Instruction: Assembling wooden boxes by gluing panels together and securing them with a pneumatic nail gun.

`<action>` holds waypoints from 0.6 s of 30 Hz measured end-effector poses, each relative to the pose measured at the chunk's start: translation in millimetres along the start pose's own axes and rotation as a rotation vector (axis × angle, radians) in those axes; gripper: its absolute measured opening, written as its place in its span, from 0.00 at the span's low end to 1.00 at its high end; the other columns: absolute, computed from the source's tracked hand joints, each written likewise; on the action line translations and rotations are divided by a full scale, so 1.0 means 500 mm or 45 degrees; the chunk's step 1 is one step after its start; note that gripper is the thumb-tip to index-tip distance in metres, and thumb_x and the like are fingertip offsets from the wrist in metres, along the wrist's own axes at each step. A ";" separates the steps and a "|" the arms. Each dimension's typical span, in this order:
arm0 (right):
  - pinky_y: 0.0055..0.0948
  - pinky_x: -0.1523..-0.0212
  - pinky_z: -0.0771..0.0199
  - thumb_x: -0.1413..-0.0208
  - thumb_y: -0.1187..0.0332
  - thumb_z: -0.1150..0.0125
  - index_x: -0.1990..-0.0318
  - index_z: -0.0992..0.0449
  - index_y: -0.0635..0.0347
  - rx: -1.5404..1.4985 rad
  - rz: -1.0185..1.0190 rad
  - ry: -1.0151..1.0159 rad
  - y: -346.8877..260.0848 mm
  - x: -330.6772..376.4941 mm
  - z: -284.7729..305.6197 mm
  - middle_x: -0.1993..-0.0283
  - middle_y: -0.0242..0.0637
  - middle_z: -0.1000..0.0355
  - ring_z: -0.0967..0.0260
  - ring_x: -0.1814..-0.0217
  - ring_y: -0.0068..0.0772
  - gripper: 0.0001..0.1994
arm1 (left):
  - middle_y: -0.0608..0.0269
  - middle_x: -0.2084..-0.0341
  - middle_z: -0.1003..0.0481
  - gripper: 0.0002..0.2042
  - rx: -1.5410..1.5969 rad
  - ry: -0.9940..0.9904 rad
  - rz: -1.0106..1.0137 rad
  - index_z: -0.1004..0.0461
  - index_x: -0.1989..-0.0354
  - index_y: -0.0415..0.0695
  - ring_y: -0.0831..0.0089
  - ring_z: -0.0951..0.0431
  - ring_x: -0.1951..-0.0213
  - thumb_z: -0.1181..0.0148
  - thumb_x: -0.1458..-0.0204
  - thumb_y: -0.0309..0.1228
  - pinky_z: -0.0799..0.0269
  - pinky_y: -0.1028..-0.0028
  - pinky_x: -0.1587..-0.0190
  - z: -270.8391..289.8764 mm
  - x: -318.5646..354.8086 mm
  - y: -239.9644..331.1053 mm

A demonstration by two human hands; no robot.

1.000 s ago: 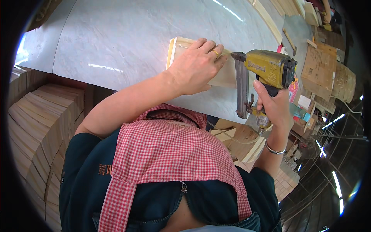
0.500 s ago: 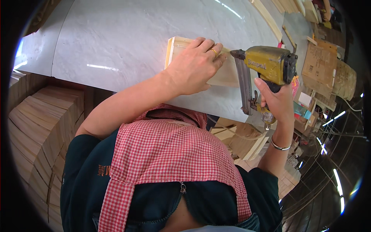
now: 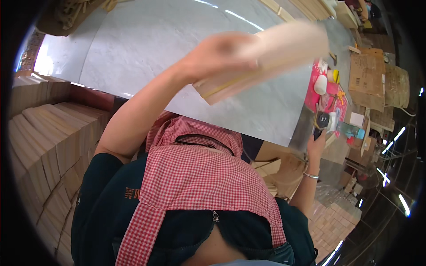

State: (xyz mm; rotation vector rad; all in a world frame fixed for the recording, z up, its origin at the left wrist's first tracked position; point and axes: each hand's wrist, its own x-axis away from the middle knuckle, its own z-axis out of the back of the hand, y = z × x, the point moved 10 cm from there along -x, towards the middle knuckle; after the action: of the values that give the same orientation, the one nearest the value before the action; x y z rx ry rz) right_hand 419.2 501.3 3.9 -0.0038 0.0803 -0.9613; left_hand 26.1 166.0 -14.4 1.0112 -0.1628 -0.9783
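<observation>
My left hand [image 3: 217, 55] grips the near left end of a flat, light-coloured wooden piece [image 3: 288, 48] with a yellowish strip along its side. The piece is tilted above the worktable and smeared by motion, so its exact build cannot be made out. Beyond the table's right edge, my right hand [image 3: 316, 142] is closed round the dark handle of a yellow and black nail gun [image 3: 322, 119]. The tool is seen end-on, and most of its body and magazine is hidden.
The grey marbled worktable [image 3: 146, 53] spreads in front of me. Stacked wooden boards [image 3: 49, 137] stand at the left. A pink sheet [image 3: 311, 98] carries a white bottle [image 3: 320, 84] and a yellow roll [image 3: 335, 76] at the right, near cardboard boxes [image 3: 366, 77].
My left hand has lifted the wooden piece off the table and swung it round. My right hand has drawn the nail gun away from the wood, down past the table's right edge.
</observation>
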 end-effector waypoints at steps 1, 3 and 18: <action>0.45 0.55 0.24 0.44 0.71 0.39 0.34 0.36 0.63 0.101 -0.070 -0.039 0.039 0.007 -0.027 0.54 0.55 0.23 0.23 0.56 0.55 0.29 | 0.47 0.47 0.28 0.32 0.209 0.012 0.108 0.28 0.39 0.40 0.60 0.27 0.49 0.32 0.51 0.45 0.31 0.65 0.45 0.016 0.010 -0.044; 0.51 0.52 0.24 0.45 0.72 0.40 0.30 0.41 0.61 0.293 -0.202 -0.137 0.106 0.013 -0.086 0.52 0.60 0.24 0.24 0.51 0.63 0.33 | 0.46 0.47 0.27 0.31 0.614 0.037 0.337 0.29 0.38 0.41 0.61 0.26 0.49 0.34 0.49 0.45 0.30 0.67 0.47 0.024 0.055 -0.097; 0.24 0.63 0.23 0.35 0.66 0.41 0.47 0.23 0.66 -1.443 0.052 -0.208 -0.364 0.012 -0.119 0.61 0.38 0.21 0.24 0.64 0.25 0.15 | 0.58 0.27 0.44 0.35 -0.388 0.134 -0.043 0.33 0.32 0.57 0.50 0.41 0.30 0.34 0.48 0.54 0.38 0.50 0.34 0.120 0.105 -0.027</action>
State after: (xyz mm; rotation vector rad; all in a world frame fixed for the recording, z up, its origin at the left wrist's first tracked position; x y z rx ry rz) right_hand 269.3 394.2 -48.9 -1.1155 0.4620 -0.7644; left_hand 16.6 86.2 -7.4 0.7843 0.0893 -0.9451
